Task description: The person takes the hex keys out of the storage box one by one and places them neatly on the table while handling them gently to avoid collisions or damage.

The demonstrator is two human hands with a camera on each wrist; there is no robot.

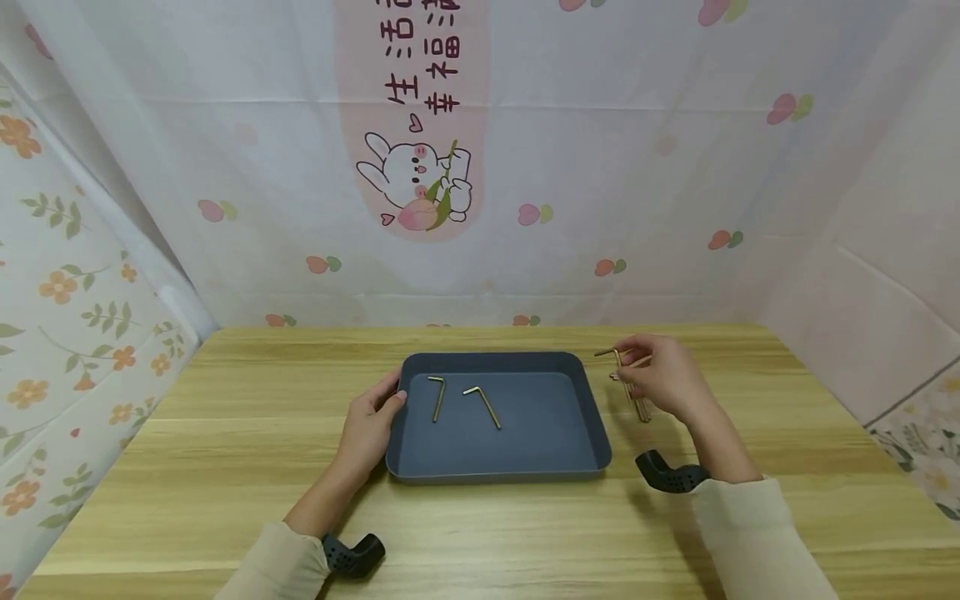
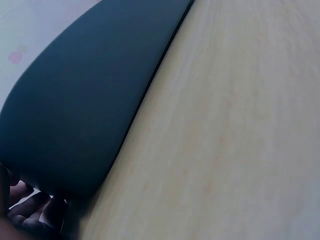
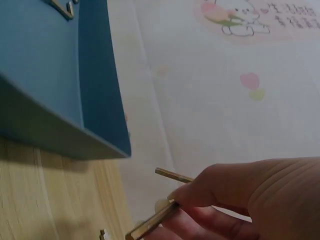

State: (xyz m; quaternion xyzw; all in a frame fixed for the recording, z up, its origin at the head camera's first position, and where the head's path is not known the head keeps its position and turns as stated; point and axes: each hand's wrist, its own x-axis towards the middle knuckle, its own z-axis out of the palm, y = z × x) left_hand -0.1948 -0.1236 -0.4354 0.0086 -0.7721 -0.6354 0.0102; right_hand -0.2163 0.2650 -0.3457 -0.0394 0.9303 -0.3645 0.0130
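Note:
A shallow grey-blue tray [image 1: 540, 425] sits on the wooden table. My left hand [image 1: 367, 429] grips its left side, thumb over the rim; in the left wrist view the fingers [image 2: 37, 212] are dark at the tray's corner. Inside the tray, in its left half, lie two brass-coloured hex keys, one upright-looking [image 1: 438, 402] and one slanting [image 1: 489, 408]. Beyond the tray's right side, my right hand [image 1: 663, 375] pinches another L-shaped hex key [image 3: 152, 221] between thumb and fingers, raised over the table. Under that hand lie more hex keys [image 1: 643, 411], partly hidden by it.
A white printed cloth [image 1: 562, 167] hangs behind the table's [image 1: 262, 417] back edge, with floral cloth [image 1: 67, 350] at the left. Each wrist wears a black camera mount, one left [image 1: 354, 557] and one right [image 1: 670, 475].

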